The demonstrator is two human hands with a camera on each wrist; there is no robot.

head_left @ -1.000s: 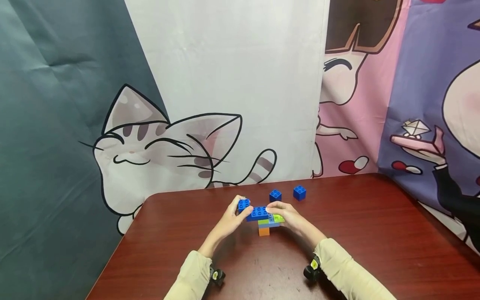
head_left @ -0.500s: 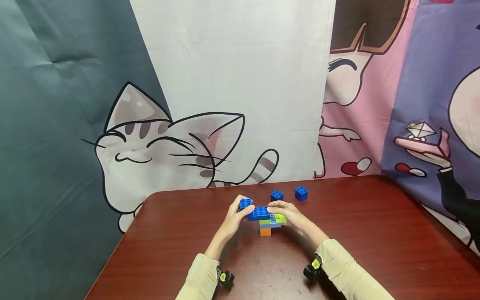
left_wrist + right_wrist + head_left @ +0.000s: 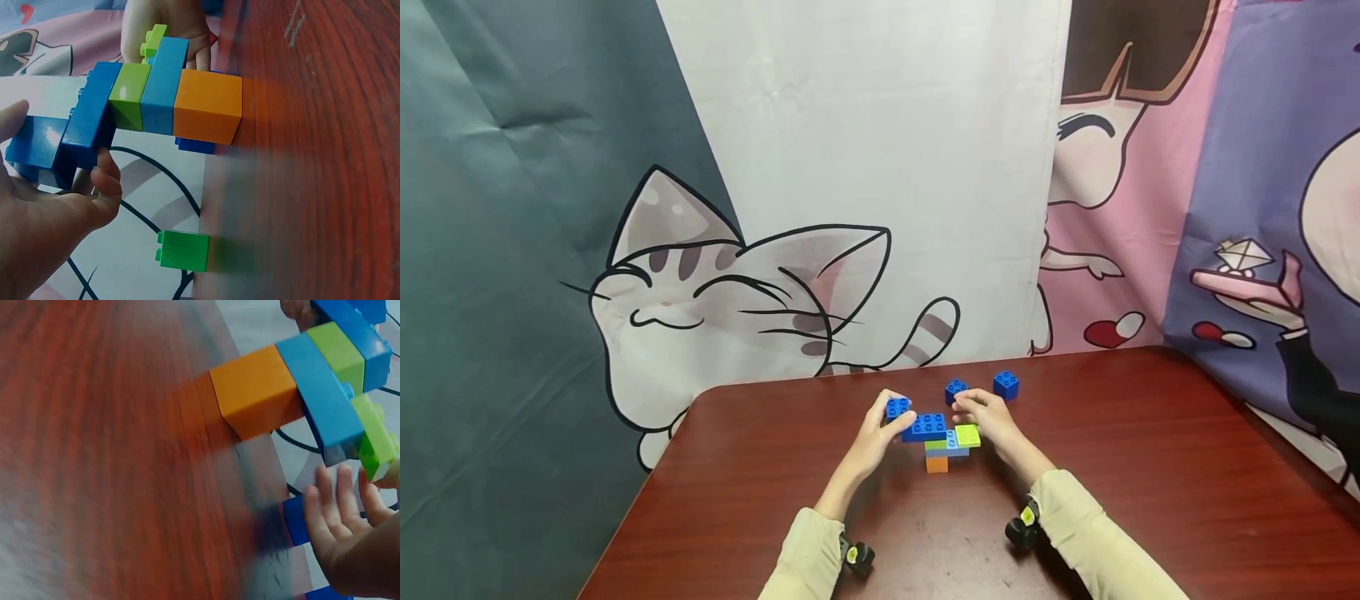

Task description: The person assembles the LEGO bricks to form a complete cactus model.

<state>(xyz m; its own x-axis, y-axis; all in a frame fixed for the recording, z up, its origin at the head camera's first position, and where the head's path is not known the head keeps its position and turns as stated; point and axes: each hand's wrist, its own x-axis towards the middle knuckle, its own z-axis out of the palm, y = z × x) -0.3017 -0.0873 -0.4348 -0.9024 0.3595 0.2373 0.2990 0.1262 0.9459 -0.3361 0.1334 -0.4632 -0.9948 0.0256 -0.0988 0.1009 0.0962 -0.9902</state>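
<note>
A stack of building bricks stands on the table: an orange brick at the bottom, a light blue brick across it, lime pieces above, then a long blue brick reaching left. A small blue brick sits on its left end. My left hand grips that left end, thumb on the near side and fingers behind. My right hand is just right of the stack, fingers loosely bent and holding nothing. Its fingertips are near a loose blue brick behind; touching cannot be told.
Another loose blue brick lies at the back of the brown table. In the left wrist view a green brick stands beyond my left hand; the head view hides it. A printed curtain hangs behind the table.
My right hand has let go of the long blue brick and moved right and back, uncovering the lime piece. My left hand keeps its grip on the stack's left end.
</note>
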